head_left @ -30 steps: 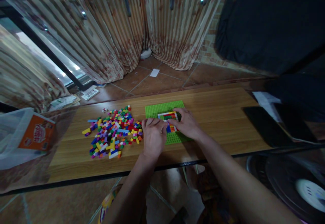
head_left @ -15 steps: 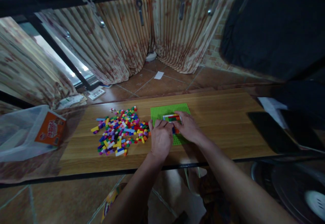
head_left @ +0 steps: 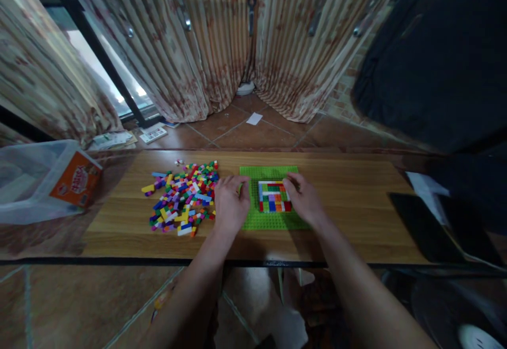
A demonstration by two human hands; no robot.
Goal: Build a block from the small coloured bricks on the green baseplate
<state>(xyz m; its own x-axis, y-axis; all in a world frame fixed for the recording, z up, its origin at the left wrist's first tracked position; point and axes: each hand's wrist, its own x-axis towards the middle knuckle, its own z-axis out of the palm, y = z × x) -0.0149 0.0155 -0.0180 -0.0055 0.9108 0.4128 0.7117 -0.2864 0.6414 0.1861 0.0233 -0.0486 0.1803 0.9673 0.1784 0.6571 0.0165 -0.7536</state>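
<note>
1. Hands part over a toy-brick build: the left hand point(head_left: 231, 205) and right hand point(head_left: 306, 201), which a moment ago met over the middle of the green baseplate point(head_left: 273, 221), now sit at its opposite sides, leaving the brick panel point(head_left: 274, 197) fully uncovered.

2. With both hands drawn aside, the latest piece appears to be seated, and the panel reads as a near-complete rectangle of white, green, red, blue, yellow and orange rows.

3. The left hand rests palm down on the baseplate's left edge, fingers loosely curled; whether it holds a brick cannot be told.

4. The right hand lies just right of the panel, its fingertips point(head_left: 290, 184) touching the panel's upper right corner; it grasps nothing visible.

5. The panel sits between the two hands, nearer the right one, pressed onto the baseplate's middle on the wooden surface point(head_left: 348, 217).

6. Loose bricks point(head_left: 182, 198) lie heaped just left of the left hand.

7. Farther left, an orange box point(head_left: 77, 179) sits in a clear plastic bag point(head_left: 27, 180); a dark flat device point(head_left: 425, 225) lies at the far right.

8. Beyond the surface, striped curtains point(head_left: 222, 48) hang to a tiled floor point(head_left: 253, 127).
</note>
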